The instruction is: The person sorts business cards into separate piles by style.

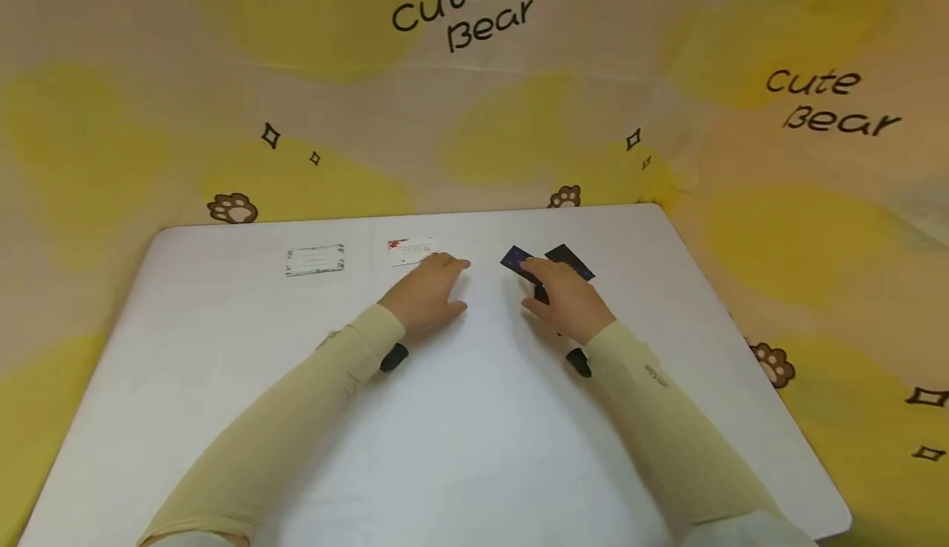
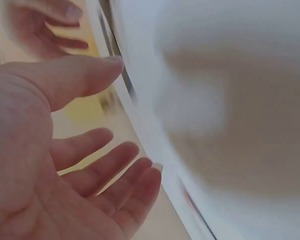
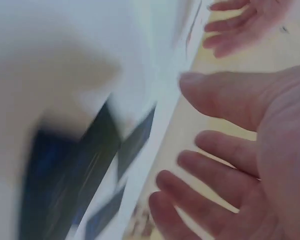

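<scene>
Laid out already, seemingly: leaf-bordered card (image 1: pixel 315 260), red-flowered card (image 1: pixel 406 251), navy card (image 1: pixel 511 258), black card (image 1: pixel 572 261), toward tabletop (image 1: pixel 445 448) far edge. Gripping zilch with left hand (image 1: pixel 424 293) or right hand (image 1: pixel 567 298), both spread. No telling how much more.

The person wears a pair of long, close-fitting sleeves in plain pale yellow: the left sleeve (image 1: pixel 282 423) has small creases and a band-like fold near the wrist, with a bit of greyish print (image 1: pixel 328 338) at its outer edge, and the right sleeve (image 1: pixel 682 423) carries a small dark print (image 1: pixel 656 376), too small to read. The left hand (image 1: pixel 423 296) and right hand (image 1: pixel 565 298) are bare, and a rounded black piece juts out near each wrist, one left (image 1: pixel 395 357), one right (image 1: pixel 579 362). White cloth (image 1: pixel 741 532) shows at the sleeves' upper ends.
</scene>
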### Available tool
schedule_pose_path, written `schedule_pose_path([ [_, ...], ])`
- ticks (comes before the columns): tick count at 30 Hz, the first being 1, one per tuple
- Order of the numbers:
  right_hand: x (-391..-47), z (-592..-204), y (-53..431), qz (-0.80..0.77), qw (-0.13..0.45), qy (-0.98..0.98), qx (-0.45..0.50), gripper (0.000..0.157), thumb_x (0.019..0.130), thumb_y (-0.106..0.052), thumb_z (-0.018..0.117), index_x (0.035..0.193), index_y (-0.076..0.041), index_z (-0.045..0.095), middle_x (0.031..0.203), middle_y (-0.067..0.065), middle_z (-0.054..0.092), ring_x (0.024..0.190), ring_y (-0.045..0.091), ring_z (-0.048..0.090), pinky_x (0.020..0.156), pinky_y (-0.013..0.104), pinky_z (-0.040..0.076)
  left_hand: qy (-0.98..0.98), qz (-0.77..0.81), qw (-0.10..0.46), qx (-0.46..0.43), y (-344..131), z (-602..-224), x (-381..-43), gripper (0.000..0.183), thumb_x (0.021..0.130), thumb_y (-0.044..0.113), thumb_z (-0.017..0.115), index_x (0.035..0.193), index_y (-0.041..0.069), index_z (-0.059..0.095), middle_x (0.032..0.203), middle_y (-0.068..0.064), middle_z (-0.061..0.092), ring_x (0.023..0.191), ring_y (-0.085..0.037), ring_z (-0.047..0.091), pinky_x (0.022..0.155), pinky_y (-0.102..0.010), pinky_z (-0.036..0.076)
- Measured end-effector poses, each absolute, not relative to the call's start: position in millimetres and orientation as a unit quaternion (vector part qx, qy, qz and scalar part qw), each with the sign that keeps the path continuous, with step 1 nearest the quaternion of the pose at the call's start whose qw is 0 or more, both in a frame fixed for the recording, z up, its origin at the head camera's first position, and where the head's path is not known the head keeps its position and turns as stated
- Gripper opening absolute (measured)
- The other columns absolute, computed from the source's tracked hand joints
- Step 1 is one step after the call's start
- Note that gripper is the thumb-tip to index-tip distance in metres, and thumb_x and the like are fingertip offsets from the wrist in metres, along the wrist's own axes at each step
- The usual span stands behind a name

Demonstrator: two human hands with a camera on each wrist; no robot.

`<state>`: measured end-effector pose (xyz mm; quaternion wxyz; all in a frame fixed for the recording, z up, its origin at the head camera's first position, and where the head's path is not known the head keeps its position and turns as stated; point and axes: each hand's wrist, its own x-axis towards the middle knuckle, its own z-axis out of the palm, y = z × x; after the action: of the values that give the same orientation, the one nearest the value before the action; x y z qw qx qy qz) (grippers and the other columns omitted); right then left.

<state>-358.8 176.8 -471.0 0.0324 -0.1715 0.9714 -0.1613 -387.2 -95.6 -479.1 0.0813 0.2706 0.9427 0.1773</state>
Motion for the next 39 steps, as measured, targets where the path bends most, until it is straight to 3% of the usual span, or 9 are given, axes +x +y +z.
schedule_pose_path([
  [8, -359.3, -493.5, 216.1, -0.191, 0.072, 0.97, -0.133, 0.07, 0.098, -0.028, 0.081, 0.158, -0.008, 0.052, 0.16, 0.018, 0.056, 0.15, 0.041, 0.051, 0.125, 0.058, 0.042, 0.928, 0.139, 0.068, 0.338, -27.2, -496.6, -378.6, 0.068, 0.099, 0.033, 0.079, 0.155, 0.003, 0.055, 0.151, -0.017, 0.061, 0.139, -0.033, 0.06, 0.12, -0.044, 0.05],
  [13, -364.1, -508.8, 216.9, -0.196, 0.087, 0.966, -0.142, 0.067, 0.099, -0.031, 0.08, 0.158, -0.01, 0.054, 0.159, 0.015, 0.058, 0.151, 0.038, 0.051, 0.126, 0.056, 0.04, 0.935, 0.143, 0.065, 0.317, -11.6, -509.2, -395.0, 0.067, 0.1, 0.034, 0.076, 0.156, 0.004, 0.054, 0.156, -0.015, 0.058, 0.148, -0.033, 0.055, 0.125, -0.044, 0.044],
  [18, -376.5, -505.8, 203.3, -0.18, 0.071, 0.967, -0.165, 0.064, 0.101, -0.035, 0.077, 0.155, -0.008, 0.056, 0.158, 0.013, 0.059, 0.15, 0.034, 0.053, 0.127, 0.051, 0.042, 0.954, 0.113, 0.074, 0.267, -27.2, -511.0, -438.7, 0.061, 0.104, 0.017, 0.067, 0.161, 0.004, 0.048, 0.166, -0.015, 0.049, 0.154, -0.035, 0.048, 0.128, -0.045, 0.041],
  [24, -409.2, -506.1, 164.3, -0.134, 0.086, 0.97, -0.185, 0.064, 0.099, -0.036, 0.078, 0.151, -0.003, 0.061, 0.149, 0.015, 0.067, 0.138, 0.033, 0.064, 0.118, 0.047, 0.051, 0.956, 0.03, 0.139, 0.258, -31.6, -502.0, -459.5, 0.065, 0.099, 0.004, 0.073, 0.16, 0.008, 0.051, 0.169, -0.009, 0.048, 0.154, -0.03, 0.051, 0.126, -0.044, 0.044],
  [28, -421.7, -512.6, 157.9, -0.116, 0.094, 0.972, -0.179, 0.061, 0.097, -0.034, 0.079, 0.146, -0.001, 0.064, 0.137, 0.016, 0.072, 0.122, 0.031, 0.069, 0.107, 0.045, 0.056, 0.946, -0.003, 0.144, 0.291, -18.6, -499.4, -458.0, 0.046, 0.1, 0.004, 0.072, 0.144, 0.014, 0.067, 0.15, -0.004, 0.067, 0.136, -0.024, 0.066, 0.117, -0.04, 0.052],
  [32, -427.0, -509.9, 163.0, -0.121, 0.087, 0.973, -0.175, 0.05, 0.096, -0.027, 0.081, 0.139, -0.003, 0.07, 0.13, 0.013, 0.074, 0.115, 0.029, 0.068, 0.104, 0.044, 0.057, 0.939, -0.028, 0.123, 0.321, -11.8, -491.2, -457.2, 0.021, 0.104, 0.009, 0.068, 0.121, 0.012, 0.08, 0.121, -0.008, 0.08, 0.109, -0.024, 0.076, 0.099, -0.041, 0.061],
  [36, -436.1, -498.0, 164.5, -0.143, 0.065, 0.97, -0.183, 0.04, 0.097, -0.02, 0.079, 0.135, -0.007, 0.074, 0.13, 0.01, 0.074, 0.119, 0.028, 0.069, 0.108, 0.044, 0.056, 0.943, -0.028, 0.065, 0.325, -14.9, -481.7, -463.0, 0.013, 0.103, 0.013, 0.069, 0.103, 0.011, 0.082, 0.102, -0.007, 0.081, 0.09, -0.023, 0.074, 0.084, -0.041, 0.063],
  [39, -445.6, -490.6, 160.5, -0.148, 0.06, 0.965, -0.207, 0.038, 0.099, -0.017, 0.076, 0.135, -0.008, 0.073, 0.132, 0.009, 0.072, 0.126, 0.027, 0.067, 0.113, 0.044, 0.053, 0.947, 0.017, 0.049, 0.318, -22.0, -479.6, -469.8, 0.012, 0.101, 0.014, 0.07, 0.098, 0.014, 0.082, 0.096, -0.002, 0.08, 0.084, -0.019, 0.068, 0.082, -0.039, 0.061],
])
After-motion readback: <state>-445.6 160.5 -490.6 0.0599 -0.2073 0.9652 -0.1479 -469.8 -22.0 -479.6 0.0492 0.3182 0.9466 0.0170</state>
